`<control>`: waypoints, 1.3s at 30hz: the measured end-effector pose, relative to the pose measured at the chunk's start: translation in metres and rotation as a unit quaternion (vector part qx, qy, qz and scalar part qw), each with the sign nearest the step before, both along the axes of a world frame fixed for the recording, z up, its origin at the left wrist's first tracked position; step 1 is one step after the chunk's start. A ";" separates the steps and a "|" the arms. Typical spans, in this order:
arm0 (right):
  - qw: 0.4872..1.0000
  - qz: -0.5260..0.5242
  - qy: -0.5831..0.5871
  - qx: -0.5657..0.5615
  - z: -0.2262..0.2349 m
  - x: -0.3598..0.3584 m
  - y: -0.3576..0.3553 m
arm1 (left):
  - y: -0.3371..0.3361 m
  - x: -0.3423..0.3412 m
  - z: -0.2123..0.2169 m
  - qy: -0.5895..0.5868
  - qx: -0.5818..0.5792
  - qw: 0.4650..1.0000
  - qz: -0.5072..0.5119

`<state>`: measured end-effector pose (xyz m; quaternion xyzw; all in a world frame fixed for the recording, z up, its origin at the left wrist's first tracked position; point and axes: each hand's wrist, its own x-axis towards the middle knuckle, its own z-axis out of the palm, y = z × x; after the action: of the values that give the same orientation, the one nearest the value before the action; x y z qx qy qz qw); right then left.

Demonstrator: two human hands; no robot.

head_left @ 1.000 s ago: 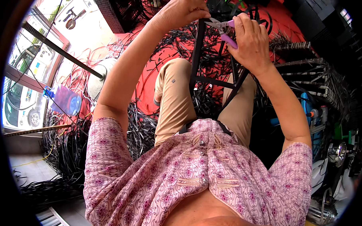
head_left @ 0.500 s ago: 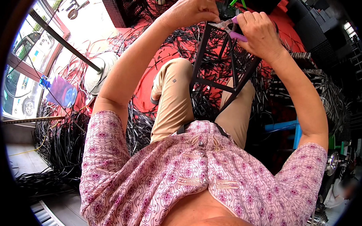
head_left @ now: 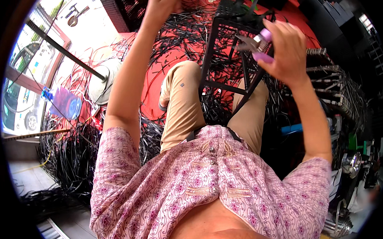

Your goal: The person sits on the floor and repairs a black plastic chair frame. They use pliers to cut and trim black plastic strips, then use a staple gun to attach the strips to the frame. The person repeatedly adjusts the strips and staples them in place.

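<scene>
Right hand (head_left: 287,53) grips purple-handled pliers (head_left: 256,44) at black wire frame (head_left: 235,50); left hand (head_left: 164,6) raised.

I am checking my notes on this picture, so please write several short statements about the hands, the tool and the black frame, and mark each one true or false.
1. The right hand holds a cutting tool with purple handles. True.
2. The tool's metal tip points at the black frame of thin bars. True.
3. The black frame lies flat on the red floor, away from the person. False: it stands up between the person's knees, in front of the hands.
4. The left hand rests on the khaki trouser knee. False: it is raised near the upper edge of the picture, beside the top of the frame.
5. Loose black strips lie in heaps on the floor. True.
</scene>
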<state>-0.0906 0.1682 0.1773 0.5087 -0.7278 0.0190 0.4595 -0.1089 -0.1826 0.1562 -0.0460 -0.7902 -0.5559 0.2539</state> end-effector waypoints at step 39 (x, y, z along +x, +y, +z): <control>0.857 -0.087 -0.398 -0.316 -0.048 -0.016 0.091 | 0.166 -0.061 0.042 -0.083 -0.322 0.926 -0.177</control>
<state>-0.1066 0.2590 0.1289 0.2195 -0.8447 0.4092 0.2663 -0.1699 -0.0171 0.1981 -0.2187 -0.9236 -0.3096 0.0565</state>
